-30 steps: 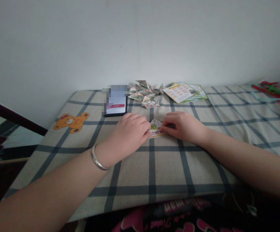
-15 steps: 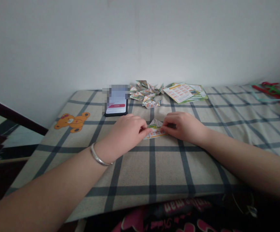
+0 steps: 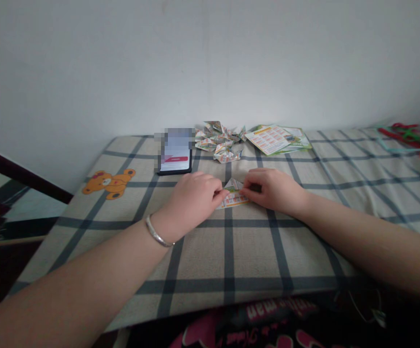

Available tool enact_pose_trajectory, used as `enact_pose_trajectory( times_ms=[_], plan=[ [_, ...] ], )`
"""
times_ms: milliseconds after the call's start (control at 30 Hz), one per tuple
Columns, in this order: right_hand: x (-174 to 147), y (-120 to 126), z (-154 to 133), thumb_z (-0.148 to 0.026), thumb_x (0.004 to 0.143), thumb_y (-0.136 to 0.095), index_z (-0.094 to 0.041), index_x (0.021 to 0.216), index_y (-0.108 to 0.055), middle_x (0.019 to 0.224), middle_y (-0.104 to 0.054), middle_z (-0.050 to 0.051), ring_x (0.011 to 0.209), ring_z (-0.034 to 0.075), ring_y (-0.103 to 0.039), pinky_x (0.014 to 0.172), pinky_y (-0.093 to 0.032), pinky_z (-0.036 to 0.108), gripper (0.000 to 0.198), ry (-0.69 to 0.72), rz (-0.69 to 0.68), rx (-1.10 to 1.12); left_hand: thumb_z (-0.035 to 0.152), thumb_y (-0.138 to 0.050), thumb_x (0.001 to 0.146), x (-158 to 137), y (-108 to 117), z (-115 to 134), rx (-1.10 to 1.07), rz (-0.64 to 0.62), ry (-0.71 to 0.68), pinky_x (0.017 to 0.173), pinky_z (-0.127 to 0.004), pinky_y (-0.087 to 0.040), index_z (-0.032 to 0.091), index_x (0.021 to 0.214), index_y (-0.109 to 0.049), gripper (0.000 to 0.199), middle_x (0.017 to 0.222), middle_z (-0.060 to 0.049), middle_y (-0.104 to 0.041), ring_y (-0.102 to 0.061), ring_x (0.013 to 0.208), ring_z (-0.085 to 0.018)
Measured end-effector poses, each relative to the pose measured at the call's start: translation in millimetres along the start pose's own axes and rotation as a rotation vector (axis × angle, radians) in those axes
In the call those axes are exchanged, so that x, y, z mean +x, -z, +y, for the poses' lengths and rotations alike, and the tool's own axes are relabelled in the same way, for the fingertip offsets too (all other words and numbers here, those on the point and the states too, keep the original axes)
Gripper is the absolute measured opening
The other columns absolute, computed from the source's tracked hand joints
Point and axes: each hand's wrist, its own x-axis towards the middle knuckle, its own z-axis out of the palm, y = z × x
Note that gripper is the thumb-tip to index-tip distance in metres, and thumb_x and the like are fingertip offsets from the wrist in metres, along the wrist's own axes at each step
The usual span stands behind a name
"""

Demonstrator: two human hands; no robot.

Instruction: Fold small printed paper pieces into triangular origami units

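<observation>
A small printed sheet of paper (image 3: 232,199), partly folded with a peak at its far side, lies on the checked tablecloth in front of me. My left hand (image 3: 199,195) is closed on its left side, thumb and fingers pinching the paper. On the right side, my right hand (image 3: 268,190) pinches it too, fingers curled under. Between the two thumbs a strip with orange print shows; the paper's outer ends are hidden by my hands. A silver bangle (image 3: 157,233) circles my left wrist.
Behind the hands stand a phone (image 3: 176,164), several folded paper pieces (image 3: 228,153) and a stack of printed sheets (image 3: 271,140), all near the wall. Red and green ribbons or cords (image 3: 411,135) lie at far right. A bear picture (image 3: 110,184) marks the cloth (image 3: 202,261) at left.
Both hands keep their pinch on the paper. The left wrist and bangle have shifted slightly right and down; the paper looks nearly the same.
</observation>
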Motion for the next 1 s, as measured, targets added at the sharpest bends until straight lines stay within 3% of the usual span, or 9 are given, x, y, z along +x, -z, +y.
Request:
enact_pose_trajectory(
  times_ms=[200, 333, 500, 833, 1000],
  plan=[
    [2, -1, -1, -0.031, 0.085, -0.060, -0.018, 0.075, -0.061, 0.073, -0.063, 0.001, 0.064, 0.013, -0.051, 0.056, -0.030, 0.025, 0.015, -0.031, -0.015, 0.008, 0.035, -0.057, 0.090, -3, 2, 5, 0.130, 0.050, -0.014, 0.066, -0.033, -0.042, 0.017, 0.077, -0.061, 0.022, 0.077, -0.003, -0.061, -0.057, 0.077, -0.021],
    [3, -2, 0, -0.031, 0.085, -0.060, -0.018, 0.075, -0.061, 0.072, -0.063, 0.001, 0.063, 0.013, -0.051, 0.056, -0.030, 0.025, 0.016, -0.037, -0.014, 0.016, 0.025, -0.056, 0.091, -3, -1, 6, 0.090, 0.081, -0.110, 0.079, -0.035, -0.047, 0.016, 0.092, -0.062, 0.011, 0.095, -0.005, -0.062, -0.057, 0.092, -0.021],
    [4, -3, 1, -0.030, 0.085, -0.059, -0.018, 0.075, -0.061, 0.072, -0.063, 0.002, 0.063, 0.013, -0.051, 0.056, -0.030, 0.026, 0.016, -0.037, -0.021, 0.013, 0.018, -0.054, 0.091, -2, -5, 2, 0.012, 0.063, -0.206, 0.092, -0.037, -0.047, 0.017, 0.106, -0.062, 0.016, 0.102, -0.005, -0.063, -0.055, 0.101, -0.021],
    [3, -6, 4, -0.026, 0.086, -0.056, -0.017, 0.081, -0.059, 0.079, -0.063, 0.003, 0.072, 0.015, -0.055, 0.064, -0.036, 0.025, 0.011, 0.058, -0.002, 0.034, 0.015, -0.055, 0.090, -7, 2, -8, 0.029, 0.031, -0.344, 0.087, -0.035, -0.051, 0.023, 0.106, -0.067, 0.021, 0.110, -0.004, -0.065, -0.059, 0.101, -0.020],
    [2, -5, 5, -0.025, 0.087, -0.056, -0.017, 0.084, -0.060, 0.079, -0.062, 0.003, 0.071, 0.015, -0.055, 0.064, -0.037, 0.025, 0.009, 0.059, -0.001, 0.053, 0.019, -0.048, 0.095, -9, 4, -3, 0.093, 0.025, -0.407, 0.091, -0.038, -0.051, 0.018, 0.111, -0.065, 0.024, 0.115, -0.006, -0.066, -0.059, 0.107, -0.022]
  ],
)
